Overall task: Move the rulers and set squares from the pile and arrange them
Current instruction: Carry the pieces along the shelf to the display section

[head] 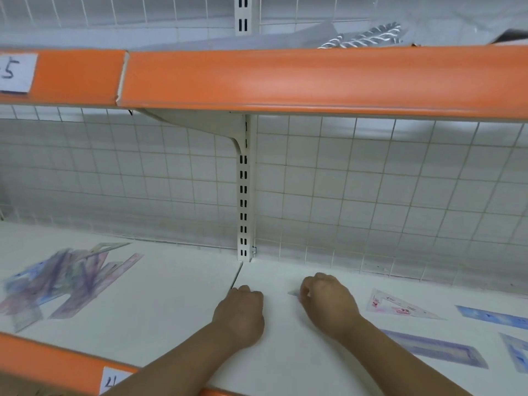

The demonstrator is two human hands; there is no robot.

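The pile (63,284) of rulers and set squares lay smeared with blur on the shelf (177,281), out at nine o'clock from my left hand (240,312), so I could not tell one piece from another. At the frame's right side a blue piece (517,352) was cut off by the edge. My left forearm covered part of the paper label (110,381) on the orange front strip (43,355).

My left fingers were curled under, knuckles up; whether they held anything I could not tell, as the palm was hidden. My right hand (328,301) had its fingers bent in, pinching a pale sliver (293,293) that poked out toward nine o'clock; what it was I could not make out.

Both forearms reached in from six o'clock, the hands side by side and apart, low over the shelf. At three o'clock from my right hand lay a pink set square (400,305), a blue ruler (491,315) beyond it, and a purple ruler (434,348) nearer me, all flat and separate.
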